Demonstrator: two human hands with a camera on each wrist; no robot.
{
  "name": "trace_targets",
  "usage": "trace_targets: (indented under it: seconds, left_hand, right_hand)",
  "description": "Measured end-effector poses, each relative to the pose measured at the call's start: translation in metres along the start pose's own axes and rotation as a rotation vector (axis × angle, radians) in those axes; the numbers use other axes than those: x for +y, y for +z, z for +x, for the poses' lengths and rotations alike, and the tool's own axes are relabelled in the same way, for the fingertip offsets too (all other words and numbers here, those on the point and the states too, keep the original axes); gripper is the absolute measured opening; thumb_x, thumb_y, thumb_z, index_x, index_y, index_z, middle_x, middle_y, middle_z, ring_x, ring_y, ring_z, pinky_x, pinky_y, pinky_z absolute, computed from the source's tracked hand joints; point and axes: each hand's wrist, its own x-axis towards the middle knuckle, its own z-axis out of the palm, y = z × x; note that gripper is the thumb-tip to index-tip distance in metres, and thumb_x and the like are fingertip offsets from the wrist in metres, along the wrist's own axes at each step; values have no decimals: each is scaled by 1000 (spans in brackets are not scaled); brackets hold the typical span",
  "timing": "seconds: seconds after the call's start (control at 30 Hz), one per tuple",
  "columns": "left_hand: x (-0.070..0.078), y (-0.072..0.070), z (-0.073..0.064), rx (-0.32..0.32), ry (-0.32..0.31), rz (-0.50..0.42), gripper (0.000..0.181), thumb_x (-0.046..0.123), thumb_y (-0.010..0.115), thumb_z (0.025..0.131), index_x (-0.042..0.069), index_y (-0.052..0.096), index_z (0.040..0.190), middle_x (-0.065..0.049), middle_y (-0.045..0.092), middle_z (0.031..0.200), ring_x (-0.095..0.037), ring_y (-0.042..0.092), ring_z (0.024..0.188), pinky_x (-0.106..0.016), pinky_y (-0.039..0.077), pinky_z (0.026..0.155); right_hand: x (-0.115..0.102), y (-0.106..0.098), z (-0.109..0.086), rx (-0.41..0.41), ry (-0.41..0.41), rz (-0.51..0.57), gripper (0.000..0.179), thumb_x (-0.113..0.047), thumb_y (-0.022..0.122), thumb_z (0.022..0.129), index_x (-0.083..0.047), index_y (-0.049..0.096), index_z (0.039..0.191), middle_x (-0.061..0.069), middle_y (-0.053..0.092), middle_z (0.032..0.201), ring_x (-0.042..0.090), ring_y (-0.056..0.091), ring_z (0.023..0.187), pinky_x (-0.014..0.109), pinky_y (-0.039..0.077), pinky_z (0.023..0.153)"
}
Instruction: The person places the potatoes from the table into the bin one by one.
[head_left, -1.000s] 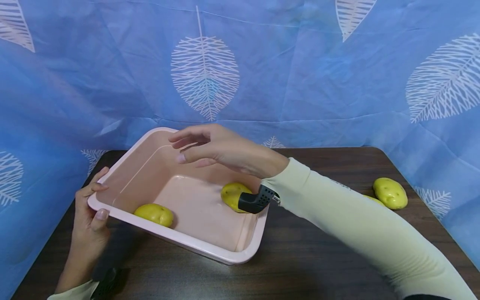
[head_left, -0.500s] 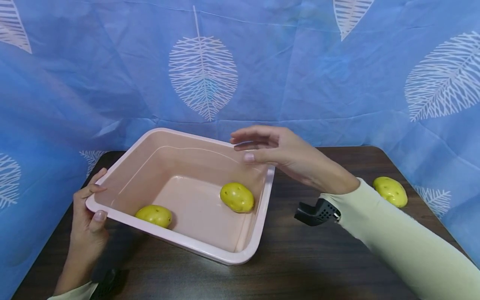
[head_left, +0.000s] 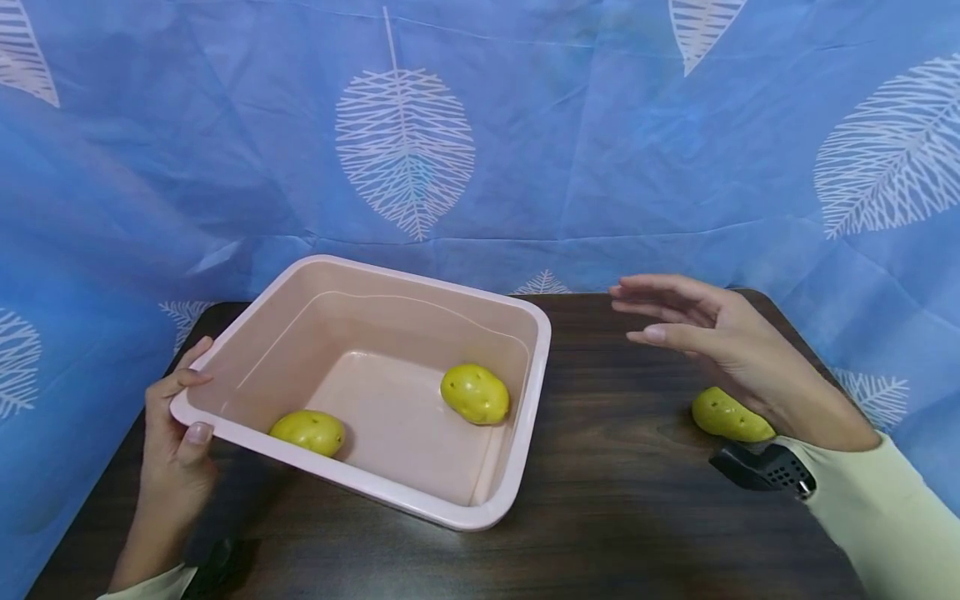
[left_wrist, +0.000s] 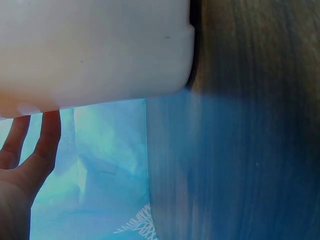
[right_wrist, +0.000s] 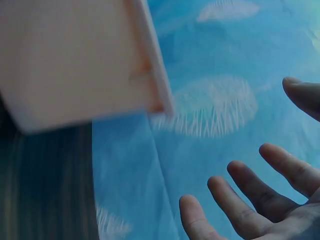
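The right hand [head_left: 731, 337], fingers spread, has moved right, off the tub [head_left: 529, 408], so it is free near a potato [head_left: 729, 417] on the table [head_left: 600, 500]. The left hand [head_left: 174, 446] pinches the tub's left corner; two potatoes [head_left: 475, 394] lie inside.

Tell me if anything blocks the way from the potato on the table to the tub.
Only the raised rim of the tub, on the side facing the potato; nothing else visible stands between them. The right hand partly covers the potato in the head view.
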Motion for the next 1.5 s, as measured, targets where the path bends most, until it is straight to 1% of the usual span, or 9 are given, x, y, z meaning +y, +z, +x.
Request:
trace_targets:
  seconds: [0.2, 0.37, 0.5, 0.67, 0.87, 1.1, 1.23, 1.4, 1.5]
  left_hand:
    - [-4, -2, -2, 6, 0, 60, 52, 15, 53, 103, -3, 31, 147, -2, 24, 172, -29, 30, 147, -37, 33, 121]
    - [-10, -3, -2, -2, 37, 39, 51, 12, 52, 103, -4, 32, 147, -6, 24, 172, -30, 30, 145, -33, 34, 119]
    - [-10, -3, -1, -6, 41, 34, 51, 12, 52, 103, -3, 32, 147, -5, 23, 172, -30, 30, 145, -32, 35, 118]
    - [-5, -1, -1, -1, -2, 12, 52, 15, 54, 103, -1, 32, 148, -4, 23, 172, -28, 29, 147, -39, 31, 123]
    - [-1, 1, -1, 9, -29, 8, 54, 17, 57, 103, -1, 33, 147, -1, 23, 172, -29, 29, 147, -47, 28, 125]
    - [-4, -1, -1, 4, -11, 34, 52, 13, 54, 102, -1, 32, 147, -3, 23, 172, -27, 30, 146, -40, 34, 122]
    - [-8, -2, -1, 3, 15, -20, 52, 13, 55, 102, -2, 33, 146, -5, 22, 172, -29, 29, 146, -40, 30, 123]
    - [-13, -3, 0, -7, 72, -42, 52, 15, 55, 103, -5, 33, 146, -9, 22, 172, -31, 29, 146, -40, 25, 124]
    - [-15, -3, 0, -13, 100, -59, 53, 16, 57, 103, -6, 33, 145, -11, 22, 171, -32, 29, 146, -38, 26, 121]
  right_hand:
    - [30, -26, -18, 30, -47, -1, 53, -2, 55, 106, -8, 43, 158, 7, 50, 158, 8, 56, 138, 22, 53, 100]
    - [55, -41, -29, 47, -83, -2, 54, 5, 52, 105, -4, 42, 157, 4, 53, 156, 6, 58, 136, 22, 53, 99]
    - [74, -53, -38, 106, -67, -172, 55, 4, 55, 104, -7, 44, 157, -2, 54, 155, 1, 60, 131, 20, 54, 95]
    - [98, -66, -48, 169, -35, -391, 54, -1, 60, 103, -11, 48, 155, -12, 52, 154, -8, 63, 120, 14, 53, 89]
    - [128, -76, -57, 195, -56, -466, 57, 0, 67, 99, -10, 51, 153, -19, 49, 152, -17, 53, 125, 6, 46, 92]
    - [154, -86, -65, 174, -4, -533, 57, -11, 68, 101, -19, 50, 155, -24, 48, 148, -27, 42, 124, 2, 40, 89]
    - [165, -87, -67, 188, 22, -566, 57, -15, 70, 100, -21, 51, 154, -27, 48, 146, -28, 40, 122, 3, 40, 87]
    - [175, -83, -71, 205, 88, -650, 62, -25, 75, 98, -20, 51, 155, -40, 41, 141, -27, 35, 114, 16, 45, 77]
    - [181, -80, -71, 210, 115, -672, 67, -28, 77, 96, -19, 50, 156, -34, 41, 144, -25, 32, 115, 21, 45, 76]
